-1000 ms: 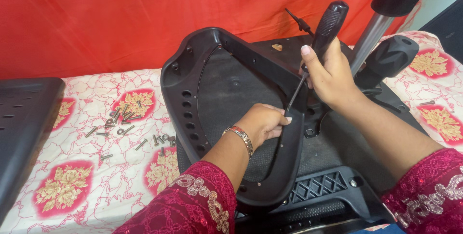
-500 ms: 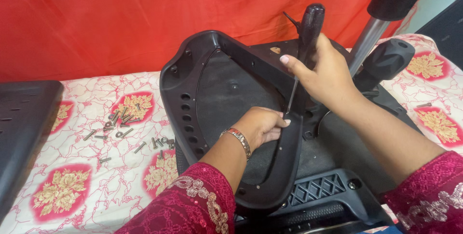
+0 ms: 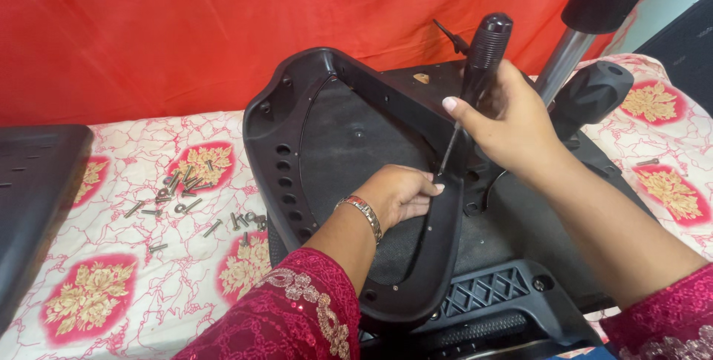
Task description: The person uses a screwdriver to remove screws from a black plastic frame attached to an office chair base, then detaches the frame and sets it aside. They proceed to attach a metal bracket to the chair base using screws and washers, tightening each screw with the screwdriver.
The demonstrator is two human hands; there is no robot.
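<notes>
Broadly, largest to smallest:
Backdrop: red cloth [image 3: 186, 26] hangs behind everything.
Bed sheet: white with red and gold flowers [image 3: 89, 286], spread under the parts.
Chair frame: black plastic shell [image 3: 297, 108], tilted up on a black base [image 3: 490, 293], in the middle of the sheet.
Right hand: [image 3: 512, 126] wrapped around the screwdriver's handle, above the frame's right rim.
Left hand: [image 3: 397, 193] inside the frame, fingertips pinched at the screwdriver's tip.
Screwdriver: black handle, thin shaft [image 3: 475, 70], slanting down to the rim.
Screws: loose pile [image 3: 186, 200] on the sheet, left of the frame.
</notes>
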